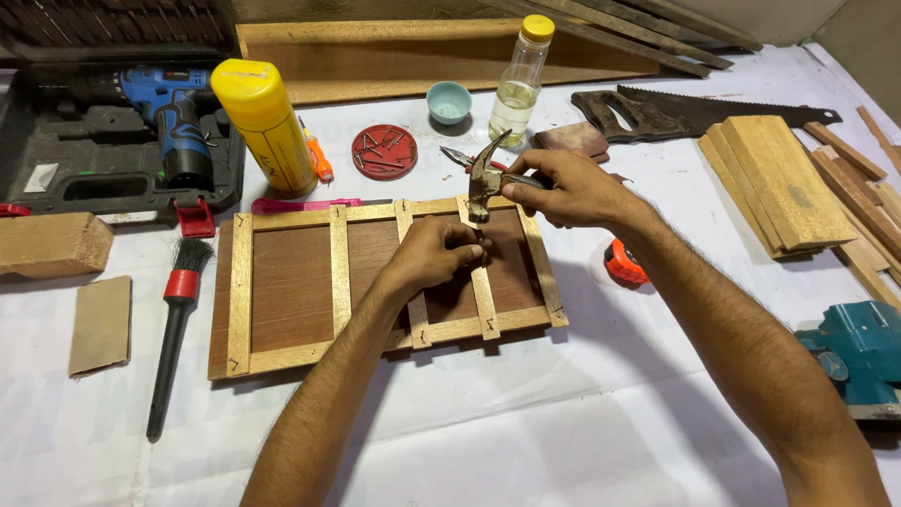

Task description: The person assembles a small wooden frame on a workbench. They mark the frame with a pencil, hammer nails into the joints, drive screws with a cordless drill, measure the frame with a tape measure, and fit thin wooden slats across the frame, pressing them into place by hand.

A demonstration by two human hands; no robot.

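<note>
A brown wooden panel (300, 282) with a frame of light wood strips lies flat in front of me. My left hand (434, 253) rests on it near the third upright strip, fingers pinched together as if on a small nail, which I cannot make out. My right hand (568, 188) grips a claw hammer (485, 178) by its handle. The hammer head hangs just above the fingers of my left hand, over the panel's upper right part.
A red lid of nails (384, 151), a yellow bottle (266, 127), a small blue bowl (449, 101), a clear bottle (518, 83), a drill in its case (169, 117), a brush (174, 329), a handsaw (694, 111), stacked wood blocks (774, 178), a tape measure (623, 265), a teal vice (859, 352).
</note>
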